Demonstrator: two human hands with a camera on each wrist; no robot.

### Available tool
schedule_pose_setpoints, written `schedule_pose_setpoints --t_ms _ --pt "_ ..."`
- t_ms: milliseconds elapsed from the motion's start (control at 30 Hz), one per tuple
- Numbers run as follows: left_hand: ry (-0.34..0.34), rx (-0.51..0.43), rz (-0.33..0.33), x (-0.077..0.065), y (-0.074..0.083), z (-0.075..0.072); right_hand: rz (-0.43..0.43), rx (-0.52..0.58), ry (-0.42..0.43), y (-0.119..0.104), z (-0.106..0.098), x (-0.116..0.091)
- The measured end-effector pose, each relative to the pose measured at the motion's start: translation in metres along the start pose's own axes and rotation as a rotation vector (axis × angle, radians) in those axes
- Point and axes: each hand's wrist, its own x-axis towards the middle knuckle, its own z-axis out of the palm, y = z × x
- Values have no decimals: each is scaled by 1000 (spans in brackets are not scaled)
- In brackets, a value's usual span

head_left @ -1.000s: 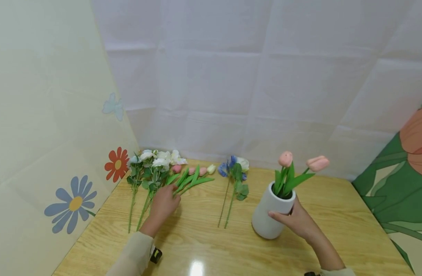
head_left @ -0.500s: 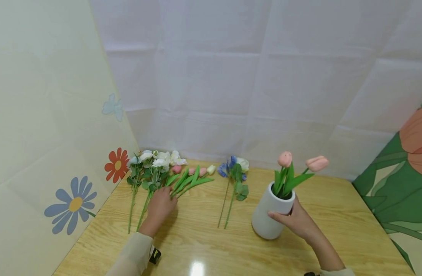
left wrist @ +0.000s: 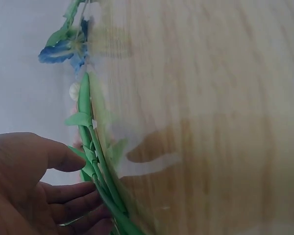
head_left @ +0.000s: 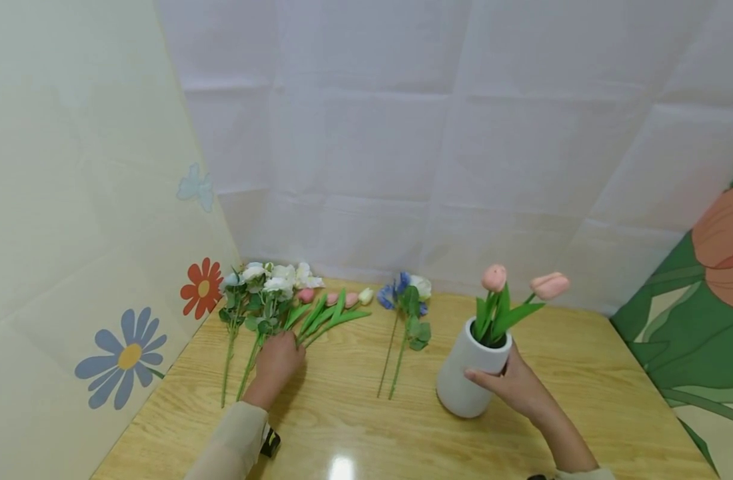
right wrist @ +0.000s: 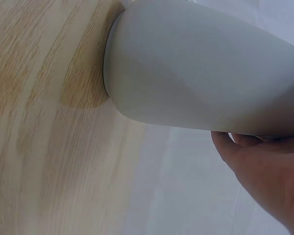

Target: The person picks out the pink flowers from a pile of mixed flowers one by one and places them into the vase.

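My left hand (head_left: 279, 360) is low over the table at the stems of several lying tulips (head_left: 330, 319), pink and white with green leaves. In the left wrist view the fingers (left wrist: 76, 196) touch the green stems (left wrist: 105, 183), and the thumb stands apart from them. My right hand (head_left: 522, 387) grips a white vase (head_left: 465, 387) around its upper part, thumb across the front, other fingers partly hidden behind. The vase leans slightly to the right, its base at the tabletop. Two pink tulips (head_left: 549, 286) with green leaves stand in it.
White flowers (head_left: 276, 283) on long green stems lie left of the tulips. A blue flower (head_left: 387, 297) and a white rose (head_left: 422, 287) lie mid-table, left of the vase. White cloth (head_left: 366, 167) hangs behind the wooden table (head_left: 354, 413); a printed panel (head_left: 54, 267) borders the left side.
My left hand has drawn slightly left and toward the table's front along the tulip stems. The right hand and the vase have barely moved.
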Motion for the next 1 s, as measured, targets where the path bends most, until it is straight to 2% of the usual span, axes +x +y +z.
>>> schedule_pose_setpoints --t_ms 133,267,500,633,1000 --pt "-16 5 -9 0 1 -1 -3 7 0 -1 0 0" --pt "4 21 27 1 3 -1 -3 11 -5 -1 0 0" --pt "-13 78 61 5 3 2 9 11 -12 -1 0 -1" --pt "8 92 82 8 2 5 29 8 -11 -1 0 -2" --pt "-39 49 31 15 2 4 52 26 -20 -2 -1 -2"
